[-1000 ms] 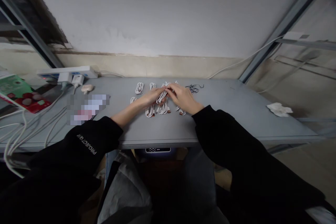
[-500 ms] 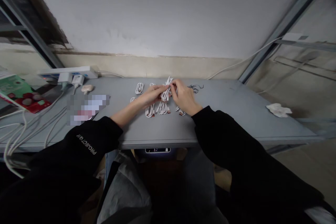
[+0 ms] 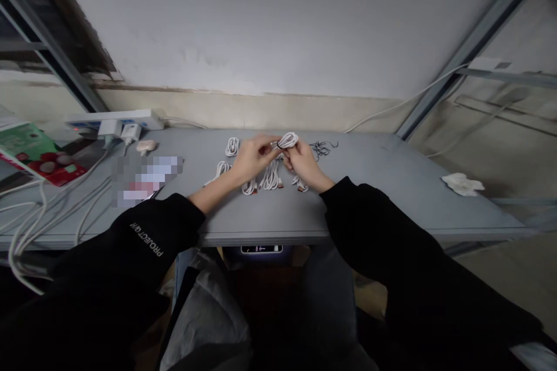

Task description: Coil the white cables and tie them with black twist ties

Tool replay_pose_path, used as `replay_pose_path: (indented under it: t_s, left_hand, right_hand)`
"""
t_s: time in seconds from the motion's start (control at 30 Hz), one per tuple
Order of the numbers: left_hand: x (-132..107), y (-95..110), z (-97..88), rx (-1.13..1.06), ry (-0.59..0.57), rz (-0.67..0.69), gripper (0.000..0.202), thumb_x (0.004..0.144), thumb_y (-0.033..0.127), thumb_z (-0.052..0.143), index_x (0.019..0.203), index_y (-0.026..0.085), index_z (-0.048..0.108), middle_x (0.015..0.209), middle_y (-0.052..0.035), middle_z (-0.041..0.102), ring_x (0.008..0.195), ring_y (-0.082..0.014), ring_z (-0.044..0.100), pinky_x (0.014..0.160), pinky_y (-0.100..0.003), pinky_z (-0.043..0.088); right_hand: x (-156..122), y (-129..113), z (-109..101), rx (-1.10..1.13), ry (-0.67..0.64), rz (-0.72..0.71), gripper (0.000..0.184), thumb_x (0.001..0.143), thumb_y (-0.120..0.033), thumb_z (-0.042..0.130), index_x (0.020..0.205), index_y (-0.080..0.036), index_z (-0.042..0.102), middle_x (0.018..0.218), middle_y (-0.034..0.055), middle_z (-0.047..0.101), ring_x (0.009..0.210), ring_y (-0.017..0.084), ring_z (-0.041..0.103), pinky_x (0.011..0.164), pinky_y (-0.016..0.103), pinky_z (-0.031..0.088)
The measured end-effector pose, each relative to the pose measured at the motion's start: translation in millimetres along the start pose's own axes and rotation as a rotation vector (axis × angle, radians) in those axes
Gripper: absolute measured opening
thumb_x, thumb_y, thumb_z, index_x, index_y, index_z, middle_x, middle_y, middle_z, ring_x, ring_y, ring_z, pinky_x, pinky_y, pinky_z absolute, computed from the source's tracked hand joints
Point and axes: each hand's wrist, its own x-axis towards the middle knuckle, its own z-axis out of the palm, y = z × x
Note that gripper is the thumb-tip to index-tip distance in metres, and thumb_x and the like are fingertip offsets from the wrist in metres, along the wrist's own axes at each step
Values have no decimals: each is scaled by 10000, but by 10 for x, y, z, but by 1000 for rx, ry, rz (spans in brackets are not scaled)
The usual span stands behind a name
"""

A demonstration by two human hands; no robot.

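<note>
My left hand [image 3: 250, 159] and my right hand [image 3: 301, 161] meet above the middle of the grey table [image 3: 374, 197]. Both pinch one coiled white cable [image 3: 288, 140], held a little above the table top; a dark tie seems to wrap its middle. Under and around the hands lie several more coiled white cables [image 3: 270, 177], one of them [image 3: 232, 146] to the left near the back. A small heap of black twist ties [image 3: 322, 147] lies just right of my right hand.
A white power strip [image 3: 115, 122] with chargers stands at the back left, white cords [image 3: 52, 208] trailing off the left edge. A green and red carton [image 3: 32, 153] lies far left. A crumpled white tissue [image 3: 462, 184] rests at the right. Metal frame bars slant on both sides.
Both hands have lifted the coiled cable off the row and drawn it slightly up and to the right. The cable now lies sideways between the fingertips.
</note>
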Motion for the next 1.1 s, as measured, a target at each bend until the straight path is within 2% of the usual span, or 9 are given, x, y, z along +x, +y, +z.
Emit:
replay_pose_path:
  t_s: [0.1,0.23,0.3,0.47,0.63,0.7,0.87,1.0,1.1]
  left_hand:
    - [-16,16,-12,37,-22,-5,286,858,231,597,1125,222,699,760,-16,697,661,-129,584,663,-269,460]
    - [-31,58,-27,0,-16,-13,357,866,144,503,1164,224,683,1084,-61,727,945,-172,651,752,-287,503]
    - [-34,92,-40,-52,-24,-24,347,884,160,484,1166,222,677,1154,-61,709,1042,-184,636,793,-304,512]
    - [-29,129,-27,-45,-3,23,245,843,268,610,1067,200,680,1096,-76,716,1032,-205,633,764,-320,524]
    - [-34,80,16,7,-10,121,525,767,110,603,1274,228,529,1153,-69,690,1070,-209,619,832,-353,500]
    - [-31,72,12,33,0,170,524,770,83,568,1273,227,542,1146,-64,694,1084,-212,605,896,-384,475]
    - [3,94,-22,87,-3,217,363,797,78,517,1095,223,664,1066,-45,716,964,-194,618,903,-393,442]
    - [13,112,-44,119,9,219,290,753,51,519,952,204,663,959,-40,703,910,-187,600,879,-371,435]
    - [7,105,-55,87,-6,278,230,747,36,511,850,202,632,944,-46,664,934,-189,586,862,-361,453]
  right_hand:
    - [-29,-67,24,31,22,-5,229,932,-352,544,783,-227,424,560,-88,350,388,61,336,398,217,213]
    - [-71,-168,40,152,-27,107,294,925,-348,564,727,-216,392,558,-86,367,393,48,335,393,197,224]
    - [-76,-182,39,184,-15,149,298,931,-320,555,716,-214,377,555,-82,372,396,45,329,393,190,225]
    - [-69,-131,33,158,3,211,277,936,-258,525,717,-225,357,529,-83,338,393,57,301,388,196,221]
    - [-87,-149,41,127,-53,188,240,918,-213,511,718,-223,379,521,-90,305,401,61,298,395,197,214]
    - [-91,-176,42,133,-64,174,228,907,-200,514,718,-222,388,519,-92,302,402,61,298,397,195,209]
    - [-81,-202,17,198,-127,233,228,906,-217,513,709,-216,399,510,-93,305,404,62,295,404,194,221]
    - [-80,-198,-2,246,-224,286,236,920,-232,500,698,-204,423,517,-80,326,424,68,314,417,192,249]
    - [-82,-202,5,254,-207,288,234,928,-250,503,706,-191,460,546,-62,367,449,77,333,425,203,270]
